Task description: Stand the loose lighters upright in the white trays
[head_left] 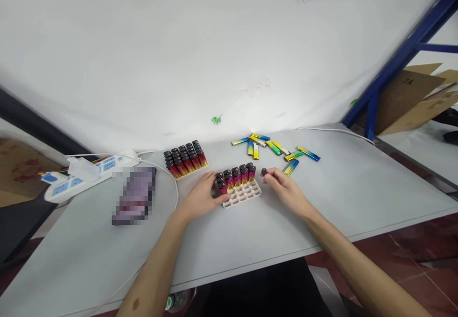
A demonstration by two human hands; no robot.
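A white slotted tray (245,196) holds several pink-and-yellow lighters (236,178) with black tops, standing in its back rows and down its left side; front slots show bare. My left hand (203,195) curves round the tray's left end, thumb at the front-left lighter and fingers behind. To the right of the tray, my right hand (282,186) pinches a small dark-topped item (264,171), probably a lighter, mostly hidden by the fingers. Behind and left stands a second tray full of red-and-yellow lighters (186,158) with black tops.
Several loose yellow, blue and green lighters (274,147) lie toward the wall. A power strip (89,174), a white cable and a pixelated purple object (136,195) are on the left. Cardboard boxes (411,93) stand beyond a blue frame (397,69).
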